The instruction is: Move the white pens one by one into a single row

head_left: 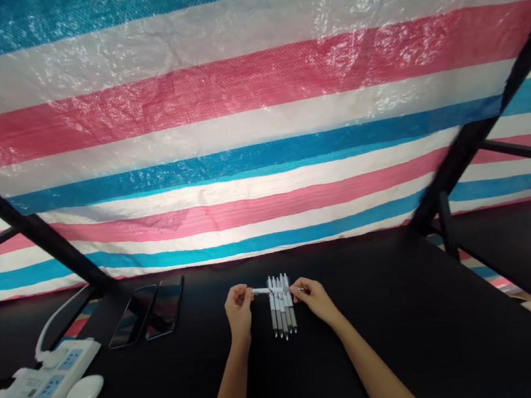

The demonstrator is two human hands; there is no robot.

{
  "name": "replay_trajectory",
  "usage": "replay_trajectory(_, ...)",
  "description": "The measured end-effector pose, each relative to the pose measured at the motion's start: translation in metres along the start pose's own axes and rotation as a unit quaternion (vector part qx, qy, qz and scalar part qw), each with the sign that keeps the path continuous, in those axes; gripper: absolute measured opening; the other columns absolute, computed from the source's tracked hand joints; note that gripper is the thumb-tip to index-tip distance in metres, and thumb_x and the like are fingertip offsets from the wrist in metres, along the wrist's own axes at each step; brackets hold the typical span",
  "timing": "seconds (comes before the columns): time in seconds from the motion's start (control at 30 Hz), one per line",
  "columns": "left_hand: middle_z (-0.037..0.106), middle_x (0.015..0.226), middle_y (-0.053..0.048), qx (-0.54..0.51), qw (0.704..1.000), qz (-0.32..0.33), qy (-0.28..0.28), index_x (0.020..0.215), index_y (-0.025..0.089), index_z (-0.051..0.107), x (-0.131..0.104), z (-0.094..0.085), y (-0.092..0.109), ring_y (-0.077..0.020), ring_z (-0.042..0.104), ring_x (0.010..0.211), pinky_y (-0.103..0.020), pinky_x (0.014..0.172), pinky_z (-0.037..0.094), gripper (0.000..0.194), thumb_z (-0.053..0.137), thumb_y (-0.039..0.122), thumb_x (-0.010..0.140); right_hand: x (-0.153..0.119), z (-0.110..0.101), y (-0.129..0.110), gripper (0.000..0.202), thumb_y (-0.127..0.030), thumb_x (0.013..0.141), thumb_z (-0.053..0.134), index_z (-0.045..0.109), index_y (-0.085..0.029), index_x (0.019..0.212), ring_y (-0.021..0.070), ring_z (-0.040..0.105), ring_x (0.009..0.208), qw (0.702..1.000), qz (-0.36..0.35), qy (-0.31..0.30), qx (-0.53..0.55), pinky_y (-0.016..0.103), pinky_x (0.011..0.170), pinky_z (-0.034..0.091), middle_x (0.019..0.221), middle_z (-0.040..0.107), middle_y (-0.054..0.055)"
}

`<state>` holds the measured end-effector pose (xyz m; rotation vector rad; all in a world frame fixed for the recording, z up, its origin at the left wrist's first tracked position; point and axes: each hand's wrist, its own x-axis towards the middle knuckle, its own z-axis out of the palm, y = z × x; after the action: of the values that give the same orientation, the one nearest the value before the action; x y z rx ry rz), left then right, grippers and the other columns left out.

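Note:
Several white pens with grey grips (283,318) lie side by side on the black table, their tips toward me. Across their upper part runs another white pen (260,290), held sideways. My left hand (238,308) is closed in a pinch on its left end. At the other end my right hand (311,294) is pinched too, with a small shiny tip showing at the fingers. The middle of the crosswise pen is hard to separate from the pens beneath, and I cannot tell whether it touches them.
Two dark phones (134,316) lie left of my hands. A white power strip (49,387) with plugs and a round white charger (84,392) sit at the lower left. Black frame bars (457,159) and a striped tarp (257,207) bound the table.

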<state>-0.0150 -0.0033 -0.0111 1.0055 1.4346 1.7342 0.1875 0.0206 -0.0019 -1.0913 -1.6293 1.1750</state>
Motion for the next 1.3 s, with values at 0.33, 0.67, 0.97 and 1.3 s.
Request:
replay_trajectory(0.33,0.058,0.058,0.002,-0.025,1.0,-0.017,0.008,0.074,0.016,0.057,-0.001,0.002,0.006,-0.0106,0.055,0.056,-0.024,0.058,0.045,0.027,0.072,0.035,0.061,-0.002,0.001,-0.005,0.05,-0.05,0.089,0.038,0.054,-0.019,0.053,0.0129,0.051,0.047,0.996,-0.002,-0.006,-0.085,0.023,0.055,0.037,0.046,0.057,0.0)
replay_trajectory(0.67,0.071,0.078,-0.006,-0.074,0.991,-0.096,-0.057,0.101,0.014,0.062,-0.009,0.008,0.023,-0.018,0.067,0.075,-0.033,0.074,0.053,0.044,0.072,0.037,0.065,-0.001,0.002,-0.005,0.063,-0.057,0.089,0.029,0.054,-0.02,0.045,0.0146,0.055,0.044,0.997,0.015,0.003,-0.079,0.024,0.057,0.041,0.039,0.055,0.001)
replay_trajectory(0.97,0.072,0.084,-0.009,-0.132,0.977,-0.129,-0.104,0.106,0.013,0.06,-0.01,0.008,0.023,-0.019,0.067,0.079,-0.031,0.075,0.052,0.053,0.077,0.034,0.06,-0.001,0.002,-0.003,0.059,-0.06,0.087,0.034,0.064,-0.018,0.058,0.0155,0.057,0.05,0.999,0.005,0.0,-0.052,0.025,0.059,0.041,0.048,0.061,0.002)
replay_trajectory(1.3,0.064,0.076,-0.001,-0.173,0.969,-0.144,-0.1,0.136,0.026,0.038,-0.012,0.008,0.028,-0.013,0.062,0.071,-0.026,0.068,0.05,0.079,0.073,0.037,0.066,0.003,0.004,0.008,0.057,-0.061,0.087,0.035,0.065,-0.016,0.067,0.0153,0.056,0.051,1.0,0.005,0.027,0.006,0.027,0.059,0.043,0.049,0.058,0.002)
